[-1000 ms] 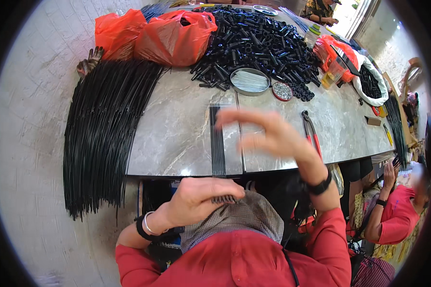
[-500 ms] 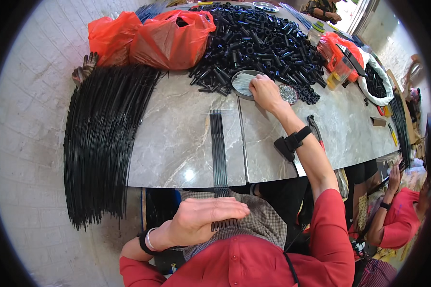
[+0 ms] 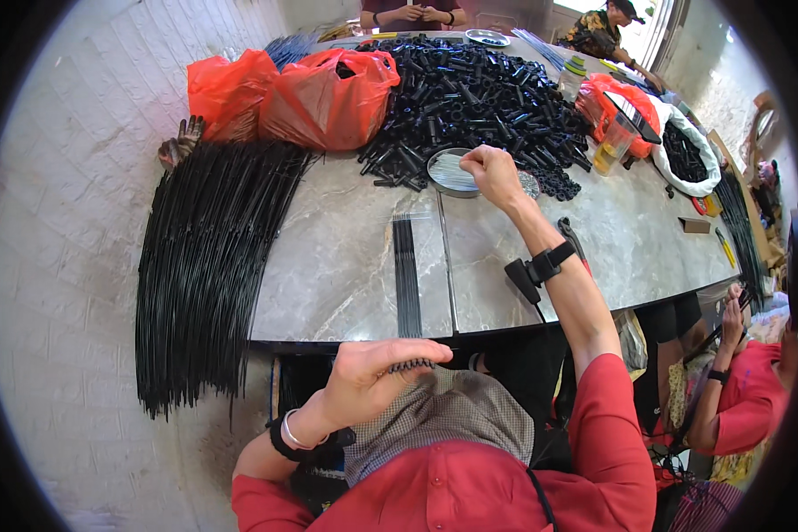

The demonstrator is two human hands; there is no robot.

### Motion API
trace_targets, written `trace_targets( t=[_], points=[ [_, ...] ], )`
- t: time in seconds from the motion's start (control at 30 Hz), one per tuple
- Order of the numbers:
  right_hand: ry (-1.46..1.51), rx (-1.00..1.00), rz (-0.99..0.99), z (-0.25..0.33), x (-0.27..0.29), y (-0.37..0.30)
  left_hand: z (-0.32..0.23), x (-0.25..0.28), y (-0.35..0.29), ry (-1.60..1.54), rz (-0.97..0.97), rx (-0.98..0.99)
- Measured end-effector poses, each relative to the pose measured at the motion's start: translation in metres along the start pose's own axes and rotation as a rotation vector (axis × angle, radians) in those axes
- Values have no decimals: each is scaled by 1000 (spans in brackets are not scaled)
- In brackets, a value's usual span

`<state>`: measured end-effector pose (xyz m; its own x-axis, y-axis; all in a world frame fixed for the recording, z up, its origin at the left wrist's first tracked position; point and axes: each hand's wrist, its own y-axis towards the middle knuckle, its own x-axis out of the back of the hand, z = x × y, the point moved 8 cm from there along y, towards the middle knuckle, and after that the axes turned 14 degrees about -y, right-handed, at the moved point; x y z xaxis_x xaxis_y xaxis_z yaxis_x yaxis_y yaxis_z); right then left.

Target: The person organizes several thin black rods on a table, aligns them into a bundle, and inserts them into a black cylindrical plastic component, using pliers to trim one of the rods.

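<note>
A flat row of thin black rods [image 3: 406,275] lies on the table and runs toward me past its near edge. My left hand [image 3: 372,377] is closed around the near ends, with the dark tips showing under its fingers. At the rods' far ends, a few fine pale wires [image 3: 408,216] lie crosswise. My right hand [image 3: 496,180] is pinched at the rim of a round metal dish [image 3: 452,186] of thin pale wires; what sits between its fingertips is too small to make out. A second small dish [image 3: 529,184] is partly hidden behind that hand.
Black tubes [image 3: 470,97] are heaped at the back. A thick bundle of black rods [image 3: 213,275] overhangs the table at left, beside red plastic bags [image 3: 328,102]. Pliers [image 3: 573,239], a clear cup [image 3: 614,146] and a white sack [image 3: 702,182] stand right. Other people sit around the table.
My right hand has lifted slightly out of the dish, fingertips pinched. My left hand has risen and turned, still on the rods. The view has tilted up, showing a person across the table.
</note>
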<state>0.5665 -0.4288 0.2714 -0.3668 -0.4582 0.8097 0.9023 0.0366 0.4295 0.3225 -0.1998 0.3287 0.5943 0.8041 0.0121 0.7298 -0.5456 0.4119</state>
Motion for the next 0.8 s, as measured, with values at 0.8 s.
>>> trace_targets(
  t=[0.8],
  points=[
    [4, 565, -56, 207, 185, -199, 3, 2, -1, -48, -92, -10]
  ],
)
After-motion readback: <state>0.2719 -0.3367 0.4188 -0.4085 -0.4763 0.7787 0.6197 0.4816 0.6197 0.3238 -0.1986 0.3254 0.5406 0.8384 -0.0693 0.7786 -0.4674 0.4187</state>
